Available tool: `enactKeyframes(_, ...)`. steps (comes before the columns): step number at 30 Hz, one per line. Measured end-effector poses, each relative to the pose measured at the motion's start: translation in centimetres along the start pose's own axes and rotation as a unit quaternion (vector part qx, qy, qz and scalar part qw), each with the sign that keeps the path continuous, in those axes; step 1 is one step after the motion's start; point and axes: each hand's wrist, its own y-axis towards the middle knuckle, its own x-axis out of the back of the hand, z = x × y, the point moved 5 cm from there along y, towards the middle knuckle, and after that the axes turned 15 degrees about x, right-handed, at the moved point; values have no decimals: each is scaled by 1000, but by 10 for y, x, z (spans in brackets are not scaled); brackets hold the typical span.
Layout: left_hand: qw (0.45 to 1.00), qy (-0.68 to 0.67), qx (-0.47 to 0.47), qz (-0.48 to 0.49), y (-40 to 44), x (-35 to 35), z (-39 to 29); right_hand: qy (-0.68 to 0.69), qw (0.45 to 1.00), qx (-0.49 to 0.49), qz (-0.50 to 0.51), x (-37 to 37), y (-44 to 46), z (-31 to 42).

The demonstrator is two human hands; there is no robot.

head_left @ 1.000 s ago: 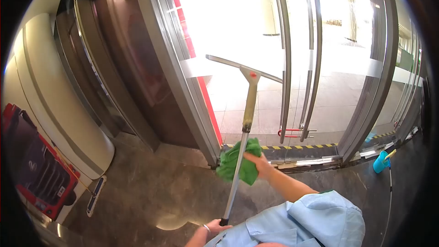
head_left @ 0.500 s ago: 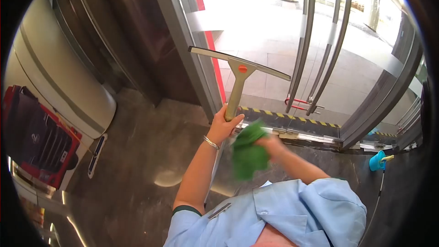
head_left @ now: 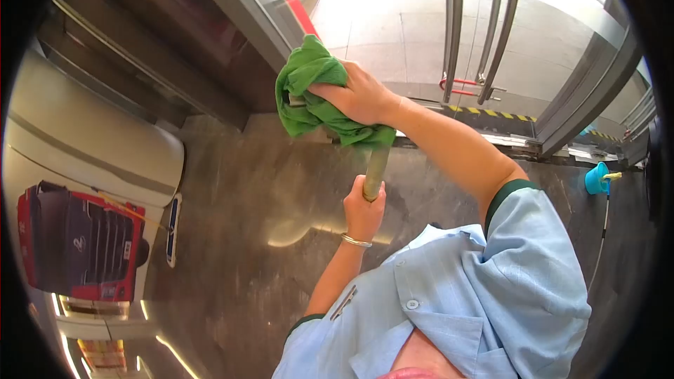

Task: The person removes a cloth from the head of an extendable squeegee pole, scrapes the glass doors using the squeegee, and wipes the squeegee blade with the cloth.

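My left hand [head_left: 364, 212], with a silver bangle at the wrist, is closed around the handle of a window squeegee [head_left: 376, 172]. Most of the squeegee's head is hidden behind a bunched green cloth [head_left: 312, 74]. My right hand [head_left: 365, 95] grips this cloth and presses it around the head; a small pale part shows through the folds. Both hands are in front of my chest, the right one farther out towards the glass door.
Ahead is a glass door with long metal handles [head_left: 453, 35] and a red lock [head_left: 463, 86]. A blue bucket [head_left: 597, 179] with a pole stands at the right. To the left, a flat mop [head_left: 173, 230] lies near a wall panel picturing a red truck [head_left: 77, 245].
My right hand has carried the cloth up and left onto the squeegee's head, which was uncovered before. My left hand and the squeegee are lower in view, and the view has tilted down.
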Motion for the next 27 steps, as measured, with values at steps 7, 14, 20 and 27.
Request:
enactKeyframes(7,1000,-15,22,-10,-10,25,1,-81,992,-69,-62,8,-17,-17)
enactKeyframes(14,999,-4,39,5,-4,49,0,-128,979,-133,-84,49,-68,-69)
enactKeyframes(20,996,15,-5,-93,-4,76,-14,-449,826,-295,170,127,-234,-161)
enactKeyframes(27,996,-17,-89,1,53,60,-50,-36,871,-359,332,-11,-322,-103)
